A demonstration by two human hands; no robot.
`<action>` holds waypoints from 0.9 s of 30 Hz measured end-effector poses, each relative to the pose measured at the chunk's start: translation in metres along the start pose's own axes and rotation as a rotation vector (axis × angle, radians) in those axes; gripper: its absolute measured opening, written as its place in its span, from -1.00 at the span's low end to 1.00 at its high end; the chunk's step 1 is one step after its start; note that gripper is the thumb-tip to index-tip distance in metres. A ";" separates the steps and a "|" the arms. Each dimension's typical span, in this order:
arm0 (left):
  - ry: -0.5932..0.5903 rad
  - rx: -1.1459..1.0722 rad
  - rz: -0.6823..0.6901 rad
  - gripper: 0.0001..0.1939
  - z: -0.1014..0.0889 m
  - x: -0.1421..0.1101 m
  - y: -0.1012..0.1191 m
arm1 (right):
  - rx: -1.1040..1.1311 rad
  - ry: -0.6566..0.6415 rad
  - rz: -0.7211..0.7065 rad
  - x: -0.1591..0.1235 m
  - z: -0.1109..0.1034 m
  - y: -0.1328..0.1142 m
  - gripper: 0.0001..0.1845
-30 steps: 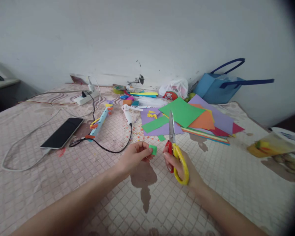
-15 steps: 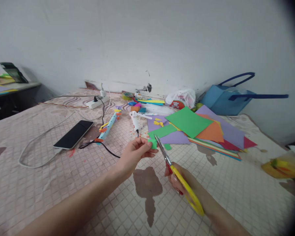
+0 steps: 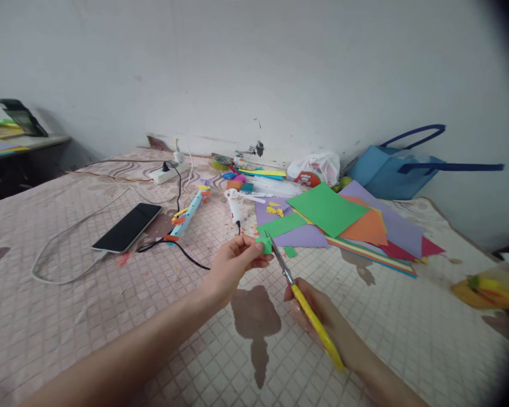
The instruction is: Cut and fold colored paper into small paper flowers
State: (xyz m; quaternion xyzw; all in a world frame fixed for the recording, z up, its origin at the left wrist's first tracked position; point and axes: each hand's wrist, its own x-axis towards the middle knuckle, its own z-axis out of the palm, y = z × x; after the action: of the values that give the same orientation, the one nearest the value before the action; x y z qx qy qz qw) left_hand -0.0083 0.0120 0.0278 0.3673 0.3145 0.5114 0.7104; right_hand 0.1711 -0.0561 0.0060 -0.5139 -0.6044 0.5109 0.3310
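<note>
My left hand point(image 3: 237, 261) pinches a small piece of green paper point(image 3: 264, 245) between thumb and fingers above the table. Closed around the yellow handle of the scissors point(image 3: 307, 305) is my right hand point(image 3: 311, 311). The blades point up and left, and their tips lie at the right edge of the green piece. Just behind the hands rest a longer green paper strip point(image 3: 282, 225) and a small green scrap point(image 3: 290, 251). My right hand's fingers are partly hidden by the scissors.
A stack of coloured sheets point(image 3: 328, 208) lies to the right behind the hands. Behind the left hand is a white glue gun point(image 3: 234, 208); a light-blue decorated strip point(image 3: 189, 216) and a phone point(image 3: 128, 227) with cables lie left. A blue bag point(image 3: 390, 172) stands far right.
The scissor handles have come together and the blades have closed at the green piece's edge. My left hand still holds the piece in nearly the same place.
</note>
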 end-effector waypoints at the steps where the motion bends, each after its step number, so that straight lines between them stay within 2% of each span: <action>1: 0.004 -0.005 0.001 -0.78 0.001 0.000 0.000 | -0.011 -0.007 -0.003 0.000 0.000 -0.001 -0.74; 11: 0.032 -0.031 0.013 -0.79 0.003 -0.001 -0.005 | -0.161 0.022 0.011 0.000 0.000 -0.009 -0.73; 27: 0.009 -0.046 0.008 -0.80 0.001 0.000 -0.006 | -0.208 0.055 0.003 -0.001 -0.002 -0.004 -0.67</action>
State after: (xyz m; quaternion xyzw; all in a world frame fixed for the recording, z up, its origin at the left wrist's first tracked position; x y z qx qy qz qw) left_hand -0.0044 0.0110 0.0238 0.3499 0.3041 0.5232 0.7151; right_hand 0.1723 -0.0558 0.0108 -0.5603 -0.6439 0.4316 0.2918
